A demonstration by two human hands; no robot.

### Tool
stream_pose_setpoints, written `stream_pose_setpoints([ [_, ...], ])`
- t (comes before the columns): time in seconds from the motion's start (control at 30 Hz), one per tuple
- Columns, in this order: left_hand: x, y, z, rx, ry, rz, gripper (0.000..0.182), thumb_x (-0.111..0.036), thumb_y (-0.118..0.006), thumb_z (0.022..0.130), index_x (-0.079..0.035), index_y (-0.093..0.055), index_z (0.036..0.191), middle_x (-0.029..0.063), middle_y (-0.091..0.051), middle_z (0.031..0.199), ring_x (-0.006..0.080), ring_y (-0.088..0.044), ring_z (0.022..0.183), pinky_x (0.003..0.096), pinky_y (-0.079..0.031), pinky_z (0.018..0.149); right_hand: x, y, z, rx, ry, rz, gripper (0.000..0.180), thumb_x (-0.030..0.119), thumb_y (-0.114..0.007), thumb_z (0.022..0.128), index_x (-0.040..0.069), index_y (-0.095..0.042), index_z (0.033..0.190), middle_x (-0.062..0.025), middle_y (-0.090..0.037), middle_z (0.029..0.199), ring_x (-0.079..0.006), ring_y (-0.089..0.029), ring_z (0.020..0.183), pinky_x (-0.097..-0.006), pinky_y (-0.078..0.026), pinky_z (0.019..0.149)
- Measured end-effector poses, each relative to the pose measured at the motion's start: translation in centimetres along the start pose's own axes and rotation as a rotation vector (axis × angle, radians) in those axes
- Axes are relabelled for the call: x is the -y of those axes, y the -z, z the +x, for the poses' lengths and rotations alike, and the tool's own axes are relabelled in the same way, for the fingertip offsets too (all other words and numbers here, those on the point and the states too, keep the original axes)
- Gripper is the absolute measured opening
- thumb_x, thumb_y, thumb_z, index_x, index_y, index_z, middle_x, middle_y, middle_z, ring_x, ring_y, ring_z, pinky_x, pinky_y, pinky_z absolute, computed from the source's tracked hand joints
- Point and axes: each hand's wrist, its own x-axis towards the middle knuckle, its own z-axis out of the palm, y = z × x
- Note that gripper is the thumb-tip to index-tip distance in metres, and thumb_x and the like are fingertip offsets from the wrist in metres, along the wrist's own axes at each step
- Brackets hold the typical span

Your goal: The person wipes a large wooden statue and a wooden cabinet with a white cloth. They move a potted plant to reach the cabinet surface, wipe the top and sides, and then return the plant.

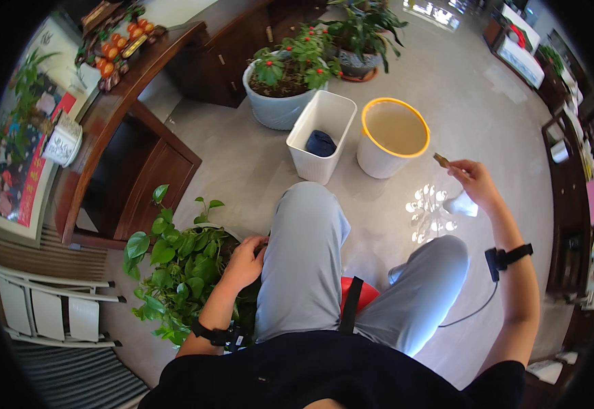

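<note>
My right hand (pixel 473 181) pinches a small brownish dry leaf piece (pixel 440 160) between thumb and fingers, just right of a white round bin with a yellow rim (pixel 395 127). Left of that bin stands a white rectangular bin (pixel 322 135) with a dark blue bundle (pixel 320 143) inside. My left hand (pixel 247 262) rests at the edge of a potted green vine plant (pixel 189 266), beside my left knee. Its fingertips are partly hidden by the knee, so whether they hold anything does not show.
Beyond the bins stand a light-blue pot (pixel 276 105) with a red-berried plant and a second potted plant (pixel 359 62). A dark wooden table (pixel 123 102) is at the left, near a white folding step stool (pixel 46 307). Wooden furniture (pixel 565 204) lines the right side.
</note>
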Motion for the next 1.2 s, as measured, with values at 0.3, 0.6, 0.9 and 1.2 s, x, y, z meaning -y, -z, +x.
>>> stream_pose_setpoints([
  [0.3,0.5,-0.3,-3.8,-0.121,0.134,-0.103,0.029,-0.012,-0.064,0.093,-0.001,-0.064,0.119,0.0111,-0.063,0.109,0.0163,-0.063,0.087,0.0295,-0.051,0.077,10.6,-9.3,16.6,0.263,0.392,-0.012,0.029,0.023,-0.063,0.095,0.001,-0.070,0.112,-0.0071,-0.070,0.092,-0.0141,-0.062,0.083,-0.0304,-0.050,0.076],
  [0.6,-2.1,-0.7,-4.0,-0.101,0.233,0.101,0.030,-0.016,-0.065,0.090,-0.002,-0.064,0.118,0.0174,-0.063,0.119,0.0368,-0.061,0.111,0.0396,-0.049,0.096,2.7,-10.2,21.0,0.248,0.336,-0.235,0.037,0.032,-0.072,0.085,0.007,-0.071,0.112,-0.0144,-0.071,0.098,-0.0266,-0.068,0.087,-0.0364,-0.052,0.078],
  [0.9,-4.0,0.2,-0.4,-0.263,0.293,0.058,0.025,-0.009,-0.063,0.092,0.000,-0.063,0.116,0.0183,-0.064,0.116,0.0334,-0.063,0.105,0.0382,-0.049,0.094,-10.3,-12.8,21.2,0.341,0.321,-1.093,0.016,0.024,-0.065,0.084,0.012,-0.075,0.085,-0.0088,-0.073,0.085,-0.0296,-0.070,0.086,-0.0439,-0.054,0.075],
  [1.2,-5.5,-2.1,3.0,-0.158,0.247,0.195,0.024,-0.002,-0.061,0.090,0.000,-0.063,0.114,0.0186,-0.062,0.117,0.0354,-0.063,0.106,0.0385,-0.050,0.094,-10.6,-9.7,36.1,-0.036,-0.013,-1.101,0.035,0.021,-0.062,0.090,0.006,-0.058,0.122,-0.0166,-0.061,0.122,-0.0298,-0.070,0.098,-0.0436,-0.058,0.071],
])
